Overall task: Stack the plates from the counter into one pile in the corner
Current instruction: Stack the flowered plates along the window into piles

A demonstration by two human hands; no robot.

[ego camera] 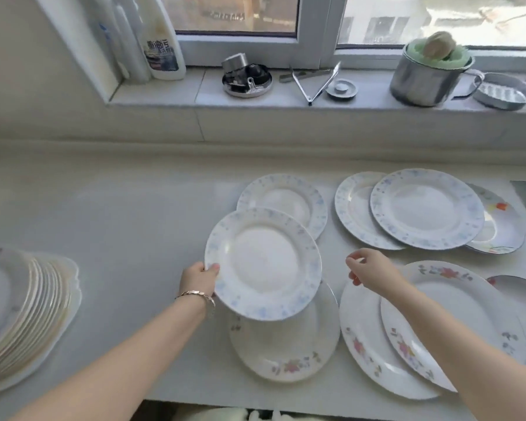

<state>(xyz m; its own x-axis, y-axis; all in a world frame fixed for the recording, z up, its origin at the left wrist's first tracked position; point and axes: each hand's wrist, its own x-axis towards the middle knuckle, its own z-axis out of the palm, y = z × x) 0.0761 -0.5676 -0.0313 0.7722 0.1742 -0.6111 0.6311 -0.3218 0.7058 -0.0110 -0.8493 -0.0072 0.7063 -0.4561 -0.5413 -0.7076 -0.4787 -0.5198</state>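
You are gripping a blue-patterned plate (263,264) by its left rim in your left hand (199,279), raised above a flowered plate (286,350) on the counter (128,214). Your right hand (372,270) is hovering beside it, fingers (351,262) loosely open. A tall plate pile (22,311) is sitting far left.

On the white tiled windowsill (164,92) stood a white plastic detergent bottle with a dark label (162,41), hard against the left window frame. To its right sat a round shallow metal dish holding small metal parts (247,82), then a pair of open metal tongs (316,83) beside a small grey round lid (341,89). Further right stood a steel mug stuffed with a green sponge (428,79), with an oval metal tray (503,92) just beside it.
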